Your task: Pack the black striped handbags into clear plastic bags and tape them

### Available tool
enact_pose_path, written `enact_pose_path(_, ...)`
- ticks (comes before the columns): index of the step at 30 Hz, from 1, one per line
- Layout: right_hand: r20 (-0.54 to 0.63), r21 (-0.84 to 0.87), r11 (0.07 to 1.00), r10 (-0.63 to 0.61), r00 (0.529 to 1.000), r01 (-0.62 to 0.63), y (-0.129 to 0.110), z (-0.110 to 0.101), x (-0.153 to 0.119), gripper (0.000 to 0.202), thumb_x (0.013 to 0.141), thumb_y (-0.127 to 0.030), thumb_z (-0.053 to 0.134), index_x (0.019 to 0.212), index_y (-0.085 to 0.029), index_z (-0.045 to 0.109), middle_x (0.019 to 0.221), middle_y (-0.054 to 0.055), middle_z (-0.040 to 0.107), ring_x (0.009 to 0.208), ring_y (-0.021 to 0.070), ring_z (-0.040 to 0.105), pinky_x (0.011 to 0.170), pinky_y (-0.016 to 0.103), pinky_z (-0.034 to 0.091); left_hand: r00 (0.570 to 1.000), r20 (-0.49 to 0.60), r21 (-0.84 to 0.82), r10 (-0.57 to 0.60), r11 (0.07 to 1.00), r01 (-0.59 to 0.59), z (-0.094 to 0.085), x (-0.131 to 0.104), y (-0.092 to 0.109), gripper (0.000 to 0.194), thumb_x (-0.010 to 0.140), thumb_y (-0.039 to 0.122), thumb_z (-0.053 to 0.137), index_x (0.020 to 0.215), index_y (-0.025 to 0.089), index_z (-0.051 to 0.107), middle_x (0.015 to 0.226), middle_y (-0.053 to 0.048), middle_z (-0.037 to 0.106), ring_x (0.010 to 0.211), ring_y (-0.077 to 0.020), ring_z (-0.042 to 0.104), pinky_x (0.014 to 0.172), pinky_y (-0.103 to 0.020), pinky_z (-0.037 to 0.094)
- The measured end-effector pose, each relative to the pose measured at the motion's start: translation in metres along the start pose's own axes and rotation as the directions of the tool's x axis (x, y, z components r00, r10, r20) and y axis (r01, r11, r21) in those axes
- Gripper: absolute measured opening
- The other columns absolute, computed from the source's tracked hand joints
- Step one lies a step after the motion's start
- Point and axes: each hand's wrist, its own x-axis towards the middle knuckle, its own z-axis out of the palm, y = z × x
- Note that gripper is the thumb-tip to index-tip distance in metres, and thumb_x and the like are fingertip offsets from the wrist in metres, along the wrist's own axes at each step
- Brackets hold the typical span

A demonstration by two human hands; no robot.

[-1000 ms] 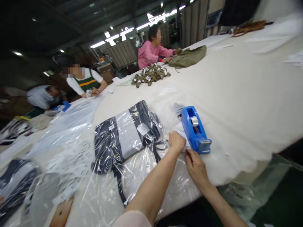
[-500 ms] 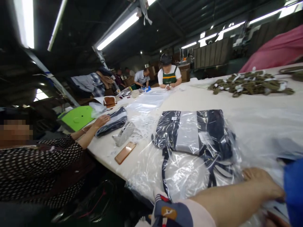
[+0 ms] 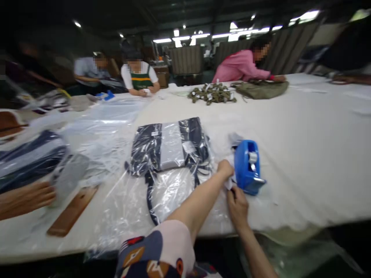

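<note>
My left hand [image 3: 225,169] is closed beside a blue tape dispenser [image 3: 242,181], its fingers mostly turned away from view. Just below it, my right hand [image 3: 238,204] is pinched at a small white piece [image 3: 228,183] between the two hands. Blur hides what that piece is, and I cannot tell how much of it each hand holds. Left of my hands lies a dark navy bag with a pale grey middle band [image 3: 172,144], inside a clear plastic bag [image 3: 121,208]. Its dark strap loops toward me under the plastic.
At left, a co-worker's hand [image 3: 31,197] reaches near another wrapped bag [image 3: 34,158] and a brown phone [image 3: 72,211]. Olive straps [image 3: 213,94] are heaped at the back, near a person in pink [image 3: 240,65] with an olive bag [image 3: 261,89]. More people stand along the far side.
My view has swung right, bringing the tape dispenser and the person in pink into sight. My hands now show together beside the dispenser; the wrapped navy bag appears further left.
</note>
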Motion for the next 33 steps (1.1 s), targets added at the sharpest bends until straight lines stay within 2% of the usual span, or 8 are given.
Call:
enact_pose_path(9,0.004,0.19,0.951,0.247,0.969,-0.244,-0.009,-0.009,0.007,0.047,0.078,-0.036,0.041,0.116,-0.011,0.055,0.095,0.012,0.067,0.077,0.0203,0.063,0.078,0.037,0.049,0.98,0.038,0.238,0.195,0.951,-0.198,0.003,0.012,-0.009,0.032,0.068,0.005,0.06,0.099,0.009,0.064,0.109,-0.019,0.064,0.108,-0.0258,0.058,0.087,-0.028,0.045)
enact_pose_path(14,-0.032,0.073,0.958,0.28,0.959,-0.278,-0.008,-0.016,0.018,0.053,0.078,-0.044,0.041,0.112,-0.009,0.061,0.088,0.013,0.068,0.079,0.0243,0.063,0.08,0.041,0.048,0.972,0.015,0.23,0.233,0.946,-0.23,-0.005,0.005,-0.002,0.027,0.067,0.002,0.057,0.091,0.007,0.066,0.104,-0.023,0.064,0.107,-0.0289,0.059,0.087,-0.031,0.046)
enact_pose_path(20,-0.018,0.061,0.964,0.26,0.965,-0.259,-0.016,-0.027,0.021,0.048,0.078,-0.043,0.043,0.105,-0.009,0.064,0.086,0.014,0.068,0.078,0.0252,0.063,0.078,0.042,0.048,0.936,-0.015,0.116,0.351,0.931,-0.347,-0.064,-0.008,0.016,0.024,0.063,0.001,0.061,0.084,0.01,0.065,0.092,-0.016,0.068,0.094,-0.0295,0.064,0.08,-0.035,0.05)
enact_pose_path(24,-0.134,0.194,0.976,0.126,0.983,-0.098,-0.052,-0.04,0.037,0.045,0.082,-0.046,0.046,0.111,-0.015,0.061,0.111,0.013,0.062,0.101,0.0239,0.057,0.09,0.042,0.043,0.897,0.164,-0.199,0.41,0.905,-0.376,-0.119,-0.032,0.007,0.022,0.06,0.006,0.067,0.08,0.012,0.065,0.075,-0.007,0.069,0.066,-0.0233,0.066,0.059,-0.034,0.053)
enact_pose_path(27,0.177,0.386,0.917,0.031,0.984,-0.098,-0.086,-0.043,0.054,0.046,0.073,-0.045,0.062,0.11,-0.018,0.061,0.11,0.01,0.063,0.102,0.0239,0.057,0.089,0.041,0.043,0.834,0.275,-0.443,0.478,0.833,-0.331,-0.153,-0.051,-0.012,0.023,0.053,0.005,0.071,0.074,0.012,0.065,0.069,-0.007,0.068,0.057,-0.0208,0.063,0.05,-0.031,0.052)
enact_pose_path(30,0.604,0.523,0.774,-0.042,0.796,-0.357,-0.11,-0.03,0.058,0.039,0.064,-0.041,0.07,0.092,-0.014,0.065,0.085,0.007,0.069,0.076,0.0206,0.063,0.07,0.034,0.049,0.817,0.291,-0.493,0.498,0.81,-0.318,-0.178,-0.065,-0.038,0.025,0.05,0.008,0.075,0.073,0.011,0.065,0.068,-0.008,0.067,0.053,-0.0177,0.06,0.046,-0.027,0.049)
enact_pose_path(31,0.645,0.528,0.741,-0.033,0.763,-0.414,-0.115,-0.022,0.056,0.035,0.062,-0.04,0.071,0.085,-0.014,0.066,0.077,0.006,0.069,0.069,0.0189,0.062,0.063,0.031,0.049,0.828,0.284,-0.511,0.483,0.807,-0.296,-0.184,-0.067,-0.048,0.026,0.049,0.009,0.076,0.073,0.011,0.065,0.068,-0.008,0.067,0.053,-0.0173,0.06,0.045,-0.026,0.049)
enact_pose_path(33,0.584,0.551,0.708,0.05,0.81,-0.441,-0.122,-0.003,0.05,0.03,0.058,-0.037,0.073,0.074,-0.013,0.065,0.068,0.003,0.067,0.059,0.0157,0.059,0.055,0.027,0.046,0.89,0.205,-0.571,0.406,0.789,-0.228,-0.195,-0.069,-0.067,0.028,0.049,0.008,0.077,0.074,0.011,0.065,0.067,-0.008,0.067,0.053,-0.0168,0.06,0.046,-0.027,0.05)
